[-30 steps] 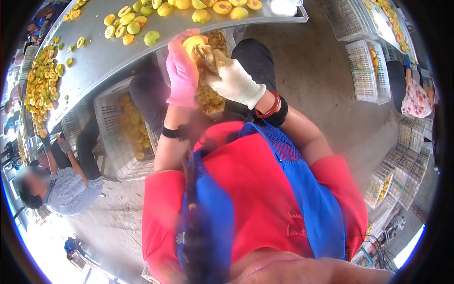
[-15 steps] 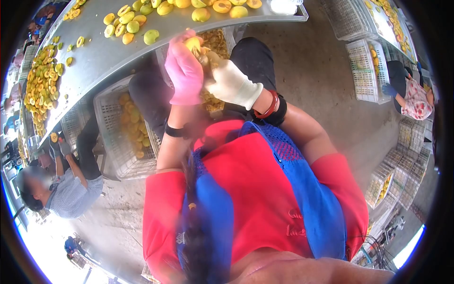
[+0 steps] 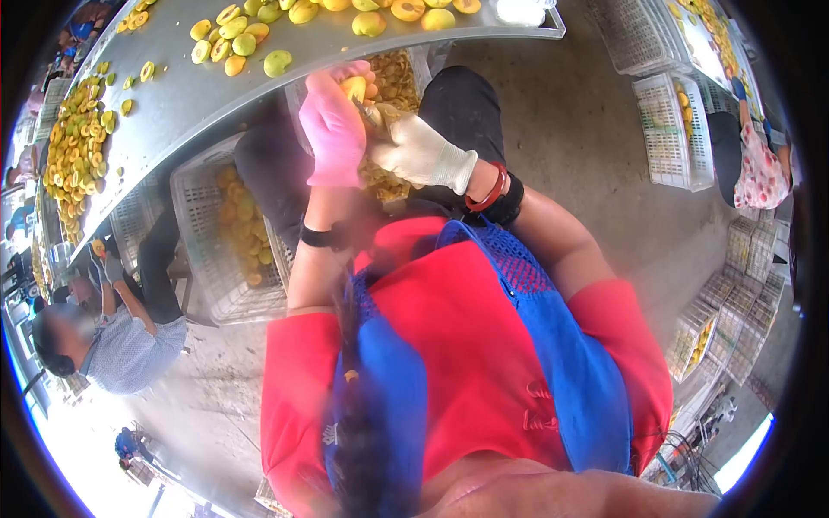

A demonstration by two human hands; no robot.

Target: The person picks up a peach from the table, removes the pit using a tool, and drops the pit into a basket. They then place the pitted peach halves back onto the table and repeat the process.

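My left hand [image 3: 335,125], in a pink glove, is closed around a yellow peach half [image 3: 353,88] whose cut side partly shows. Right against it is my right hand [image 3: 420,154] in a white glove, its fingers wrapped round a small metallic tool [image 3: 370,115]. The tool's tip meets the fruit; its exact kind is hard to make out. Beneath both hands, between my knees, stands a container of yellowish scraps [image 3: 393,76]. Just beyond my left hand, peach halves [image 3: 277,63] lie on the metal table [image 3: 186,86].
A white crate [image 3: 200,250] with peaches stands beside my leg under the table. More halves [image 3: 78,164] are heaped farther along. A co-worker [image 3: 134,350] sits on the left, another [image 3: 762,173] on the right near crates [image 3: 669,129]. Stacked crates [image 3: 734,302] stand behind.
Both hands have shifted slightly, and the right wrist has turned, showing more of the fruit and tool. The co-worker on the right has raised an arm toward the table there.
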